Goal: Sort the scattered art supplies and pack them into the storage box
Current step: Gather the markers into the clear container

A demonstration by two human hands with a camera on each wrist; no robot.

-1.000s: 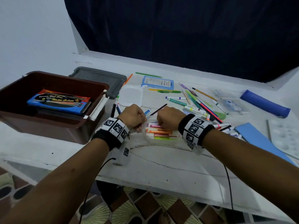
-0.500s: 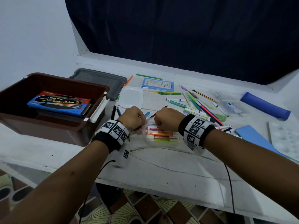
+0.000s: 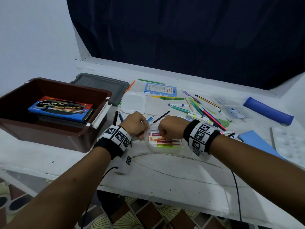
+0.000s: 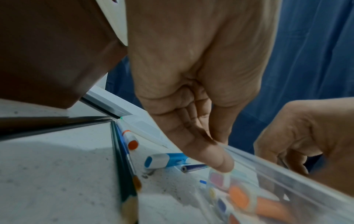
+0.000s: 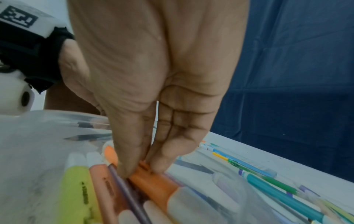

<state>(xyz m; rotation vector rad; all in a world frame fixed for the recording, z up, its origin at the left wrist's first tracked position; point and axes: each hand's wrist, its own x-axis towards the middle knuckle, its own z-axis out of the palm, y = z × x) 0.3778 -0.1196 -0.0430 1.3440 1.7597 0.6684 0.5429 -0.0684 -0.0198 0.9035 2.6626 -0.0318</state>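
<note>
An orange highlighter (image 5: pixel 153 180) was pinched between the thumb and fingers of the right hand (image 3: pixel 171 127) and lay slanted across the other markers in a clear plastic container (image 3: pixel 163 150), which sat on the white surface (image 3: pixel 165 176) near its front edge, to the right of the brown storage box (image 3: pixel 54 90); the pinch appeared meant to nest the highlighter flat among its neighbours, a yellow highlighter (image 5: pixel 76 194) and a salmon one (image 5: pixel 107 191) lying side by side; the left hand (image 3: pixel 135 123), fingers curled, pinched the container's rim with the thumb (image 4: pixel 216 159) outside, seemingly to steady it against the other hand's push; the storage box already held a boxed set of water colours (image 3: pixel 61 109), its grey lid (image 3: pixel 100 87) lying behind it; pens and pencils (image 3: pixel 198 108) lay scattered farther back, with a blue pencil case (image 3: pixel 267 110) well apart at the right, so the sorting looked far from finished; the head view gave the whole layout but hid both grips under the knuckles; the right wrist view showed the pinch on the orange barrel, and the left wrist view the thumb on the rim, plus a blue-capped marker (image 4: pixel 164 160) and dark pencils (image 4: pixel 122 166) lying just outside the container.
</note>
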